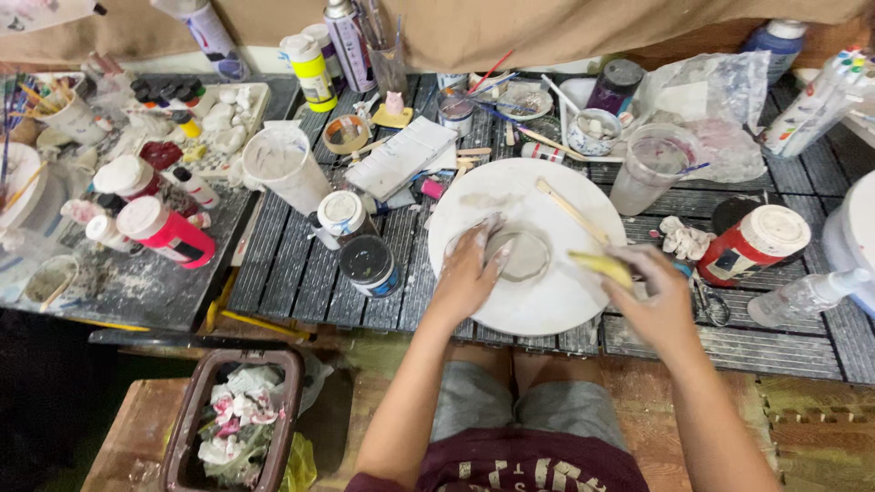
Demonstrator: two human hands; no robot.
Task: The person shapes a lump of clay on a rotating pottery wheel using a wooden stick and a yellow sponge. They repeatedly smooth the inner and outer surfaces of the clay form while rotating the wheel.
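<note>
Left hand (467, 271) is lying flat, fingers spread, pressing on the rim of a small grey clay disc (521, 255). Not clenched, nothing grasped; it is steadying the disc from its left side. Fingers are coated in pale slip.

Disc is sitting near the centre of a round white board (510, 205), directly under and just right of the left fingertips.

Right hand (658, 296) is gripping a yellow sponge (602, 266), pinched between thumb and fingers, with the sponge sticking out to the left of the grip toward the disc. Sponge tip is hovering just beside the disc's right edge; cannot tell if it is touching.

A thin wooden stick (570, 210) is lying on the board, running diagonally up and away from the right-hand grip, just above the sponge.

Right of the right hand: a crumpled white rag (684, 239), a red paint jar with white lid (755, 244) and scissors (709, 302) just beside the wrist. Above it, a clear cup of cloudy water (652, 166).

Left of the left hand: a dark open tin (369, 264) and a white-lidded jar (344, 215), both near but apart from it. Below left, a brown waste bin (235, 424) full of crumpled paper.
</note>
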